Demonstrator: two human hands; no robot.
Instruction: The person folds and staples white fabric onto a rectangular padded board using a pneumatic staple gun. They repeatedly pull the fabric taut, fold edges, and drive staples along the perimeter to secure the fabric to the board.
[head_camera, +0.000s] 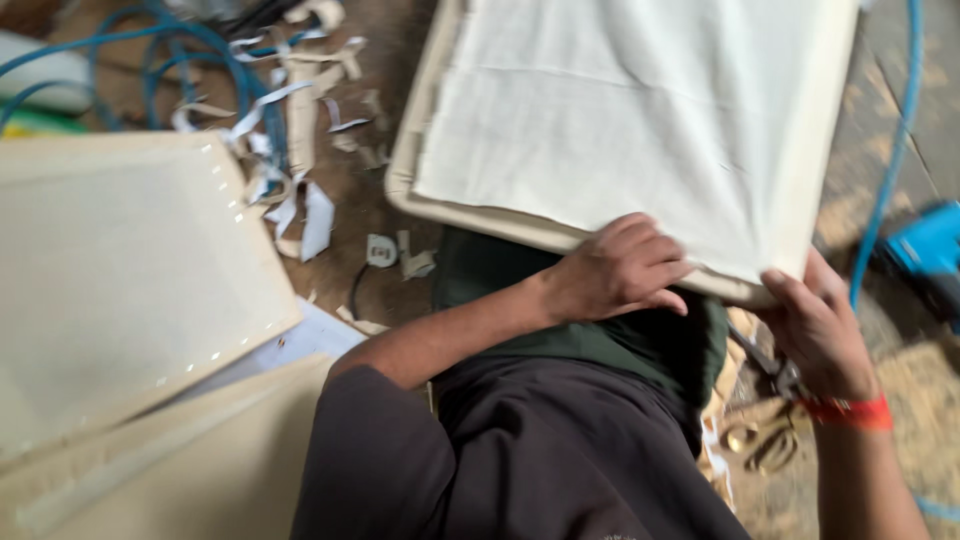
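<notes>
Under the fingers of both hands, one cloth-covered frame (640, 120) was held at its near edge, resting over the lap. The left hand (615, 268) was laid on top of that edge, fingers curled down over the folded cream fabric and pressed flat on it. The right hand (820, 325) was clasped around the near right corner, fingertips hooked onto the rim, a red band (850, 410) seen at the wrist. A small metal tool seemed to be tucked below that palm, but it could not be made out for blur.

Beyond the fingers, the frame's far edge was cut off by the top of the view. Left of the left hand's fingers, open floor strewn with fabric scraps (300, 170) was left between the frame and a stack of finished panels (120, 280); three panels could be counted there, overlapping, the lowest cropped. Right of the right hand's fingers, little room was left: a blue hose (885, 170) and one blue tool (930, 245), half out of view, lay close by.
</notes>
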